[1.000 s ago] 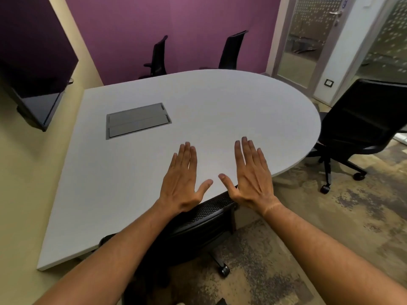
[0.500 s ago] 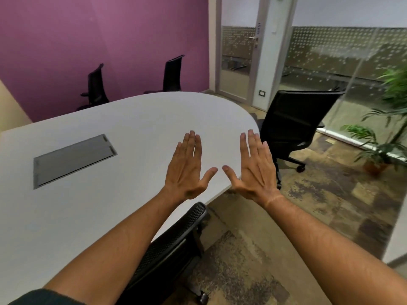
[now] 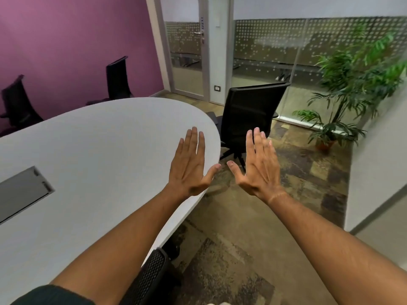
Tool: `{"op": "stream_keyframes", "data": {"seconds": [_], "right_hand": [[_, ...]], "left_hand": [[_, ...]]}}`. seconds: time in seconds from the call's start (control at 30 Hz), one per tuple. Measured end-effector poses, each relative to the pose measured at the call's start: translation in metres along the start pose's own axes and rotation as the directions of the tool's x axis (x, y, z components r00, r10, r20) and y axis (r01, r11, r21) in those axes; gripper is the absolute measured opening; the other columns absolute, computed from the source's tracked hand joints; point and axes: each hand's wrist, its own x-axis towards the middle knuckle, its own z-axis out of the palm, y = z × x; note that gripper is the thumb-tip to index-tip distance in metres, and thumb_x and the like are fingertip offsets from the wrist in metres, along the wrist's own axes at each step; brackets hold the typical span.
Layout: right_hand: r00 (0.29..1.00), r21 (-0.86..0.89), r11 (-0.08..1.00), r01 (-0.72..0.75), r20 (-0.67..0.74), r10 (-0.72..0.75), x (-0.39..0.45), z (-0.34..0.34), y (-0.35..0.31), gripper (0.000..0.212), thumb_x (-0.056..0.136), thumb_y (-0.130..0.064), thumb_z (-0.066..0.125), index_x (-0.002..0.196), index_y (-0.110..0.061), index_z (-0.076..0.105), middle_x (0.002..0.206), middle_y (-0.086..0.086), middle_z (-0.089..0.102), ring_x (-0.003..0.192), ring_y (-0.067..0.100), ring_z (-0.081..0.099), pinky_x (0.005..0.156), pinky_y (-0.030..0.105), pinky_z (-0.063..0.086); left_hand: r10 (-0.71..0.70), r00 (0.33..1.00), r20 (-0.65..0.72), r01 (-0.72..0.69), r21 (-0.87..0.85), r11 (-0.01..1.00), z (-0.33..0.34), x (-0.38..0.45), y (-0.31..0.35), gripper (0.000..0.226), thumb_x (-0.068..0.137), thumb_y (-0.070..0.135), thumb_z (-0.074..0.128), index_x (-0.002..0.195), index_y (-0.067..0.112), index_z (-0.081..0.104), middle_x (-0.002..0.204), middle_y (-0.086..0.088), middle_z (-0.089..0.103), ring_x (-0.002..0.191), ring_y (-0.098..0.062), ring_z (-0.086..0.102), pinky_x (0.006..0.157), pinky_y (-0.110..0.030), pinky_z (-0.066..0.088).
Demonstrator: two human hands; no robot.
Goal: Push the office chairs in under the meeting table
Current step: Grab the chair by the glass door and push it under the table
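A white meeting table [image 3: 99, 139] with a rounded end fills the left half of the view. A black office chair [image 3: 248, 111] stands at that rounded end, a little away from the table, its back towards me. Below me a black mesh chair back [image 3: 152, 276] sits tucked against the table's near edge. Two more black chairs [image 3: 117, 80] [image 3: 16, 104] stand along the far side by the purple wall. My left hand [image 3: 190, 166] and my right hand [image 3: 259, 168] are raised in front of me, flat with fingers apart, holding nothing and touching no chair.
A grey cable hatch [image 3: 19, 192] is set in the tabletop. A potted plant [image 3: 343, 91] stands at the right by the glass partition [image 3: 286, 51]. A glass door [image 3: 187, 53] is behind the rounded end. A white wall corner [image 3: 378, 164] juts in at the right. Patterned carpet [image 3: 253, 227] lies between.
The view has swung to the right, from the tucked near chair towards the chair at the rounded end. Both hands stay raised and flat, now hanging over the table's edge and the carpet.
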Motion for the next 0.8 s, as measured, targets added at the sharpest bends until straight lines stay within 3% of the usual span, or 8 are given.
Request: {"op": "stream_keyframes", "data": {"seconds": [0.2, 0.4, 0.8], "right_hand": [[0.998, -0.061, 0.996, -0.060, -0.024, 0.058, 0.065, 0.015, 0.044, 0.095, 0.090, -0.067, 0.031, 0.156, -0.004, 0.006, 0.163, 0.021, 0.007, 0.151, 0.033, 0.006, 0.123, 0.051, 0.011], [0.996, -0.088, 0.992, -0.090, -0.002, 0.090, 0.137, 0.037, 0.084, 0.095, 0.089, -0.067, 0.030, 0.156, -0.005, 0.003, 0.164, 0.020, 0.004, 0.152, 0.031, 0.002, 0.123, 0.049, 0.008], [0.990, -0.136, 0.981, -0.141, -0.035, 0.137, 0.245, 0.068, 0.167, 0.094, 0.091, -0.066, 0.030, 0.156, -0.005, 0.001, 0.164, 0.020, 0.003, 0.152, 0.031, 0.001, 0.123, 0.050, 0.010]], "left_hand": [[0.060, 0.998, 0.004, -0.060, -0.032, 0.998, 0.044, 0.087, 0.000, 0.091, 0.086, 0.074, 0.013, 0.154, 0.017, -0.009, 0.163, -0.009, -0.013, 0.150, -0.025, -0.014, 0.123, -0.044, -0.004], [0.067, 0.997, -0.033, -0.069, -0.089, 0.994, 0.079, 0.177, -0.004, 0.093, 0.088, 0.073, 0.015, 0.157, 0.013, -0.002, 0.164, -0.011, -0.010, 0.150, -0.023, -0.015, 0.119, -0.035, -0.014], [0.135, 0.990, -0.033, -0.138, -0.110, 0.984, 0.127, 0.318, 0.011, 0.091, 0.093, 0.069, 0.021, 0.156, 0.007, 0.000, 0.164, -0.017, -0.004, 0.151, -0.026, -0.009, 0.123, -0.045, 0.004]]}}
